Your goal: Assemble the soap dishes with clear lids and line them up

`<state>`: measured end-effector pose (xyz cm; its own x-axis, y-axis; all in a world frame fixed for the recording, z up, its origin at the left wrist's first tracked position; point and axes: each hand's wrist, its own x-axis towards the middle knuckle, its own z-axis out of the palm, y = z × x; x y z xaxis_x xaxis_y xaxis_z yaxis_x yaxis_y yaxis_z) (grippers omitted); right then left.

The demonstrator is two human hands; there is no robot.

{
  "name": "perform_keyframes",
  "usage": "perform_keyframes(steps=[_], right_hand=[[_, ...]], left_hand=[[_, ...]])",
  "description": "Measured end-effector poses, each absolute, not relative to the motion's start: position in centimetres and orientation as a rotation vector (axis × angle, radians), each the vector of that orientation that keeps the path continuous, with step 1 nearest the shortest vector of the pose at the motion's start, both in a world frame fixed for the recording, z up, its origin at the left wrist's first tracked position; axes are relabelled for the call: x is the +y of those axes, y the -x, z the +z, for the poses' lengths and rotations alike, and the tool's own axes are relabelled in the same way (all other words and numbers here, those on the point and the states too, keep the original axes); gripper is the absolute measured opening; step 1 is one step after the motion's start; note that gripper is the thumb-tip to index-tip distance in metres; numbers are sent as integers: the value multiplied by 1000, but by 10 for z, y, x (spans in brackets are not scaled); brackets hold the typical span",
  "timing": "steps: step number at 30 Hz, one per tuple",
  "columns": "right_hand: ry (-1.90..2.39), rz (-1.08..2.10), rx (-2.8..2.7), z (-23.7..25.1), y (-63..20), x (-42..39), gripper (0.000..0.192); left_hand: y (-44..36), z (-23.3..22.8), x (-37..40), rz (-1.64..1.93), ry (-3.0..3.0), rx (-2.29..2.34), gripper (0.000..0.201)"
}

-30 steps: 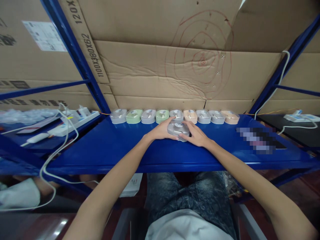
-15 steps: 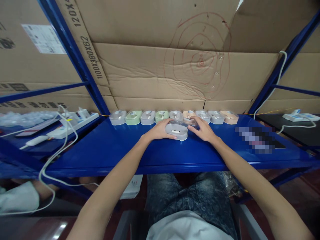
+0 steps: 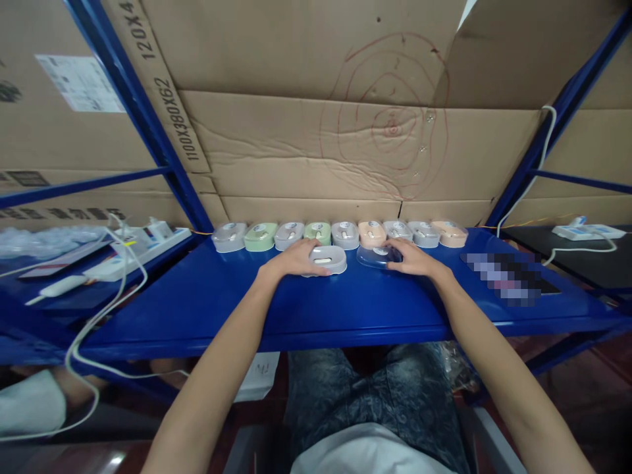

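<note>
On the blue shelf (image 3: pixel 316 309), my left hand (image 3: pixel 291 261) holds a grey case base (image 3: pixel 328 259) flat on the surface. Just to its right lies the case's clear lid (image 3: pixel 376 257), with my right hand (image 3: pixel 413 259) resting on it. Base and lid lie apart, side by side. Behind both hands runs a row of small cases (image 3: pixel 340 234) with clear lids, in grey, green and peach, lined up against the cardboard wall.
Cardboard boxes (image 3: pixel 345 145) close off the back behind blue rack posts (image 3: pixel 162 145). A white power strip (image 3: pixel 133 247) with cables lies at left, another (image 3: pixel 585 232) at right. A blurred dark item (image 3: pixel 508 276) lies on the shelf's right part.
The lid has come off the grey case. My right hand carried the lid to the right and set it down, while my left hand slid the base a little to the left.
</note>
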<state>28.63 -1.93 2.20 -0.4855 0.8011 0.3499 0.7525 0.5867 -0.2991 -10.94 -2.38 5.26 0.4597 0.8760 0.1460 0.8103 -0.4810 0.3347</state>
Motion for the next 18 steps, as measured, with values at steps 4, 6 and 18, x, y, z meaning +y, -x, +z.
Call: perform_keyframes(steps=[4, 6, 18], right_hand=[[1244, 56, -2345, 19, -284, -18, 57], [1197, 51, -2360, 18, -279, -19, 59], [1126, 29, -2404, 15, -266, -20, 56]], left_hand=[[104, 52, -27, 460, -2509, 1411, 106], [100, 52, -29, 488, -2525, 1380, 99], [92, 41, -28, 593, -2544, 1205, 96]])
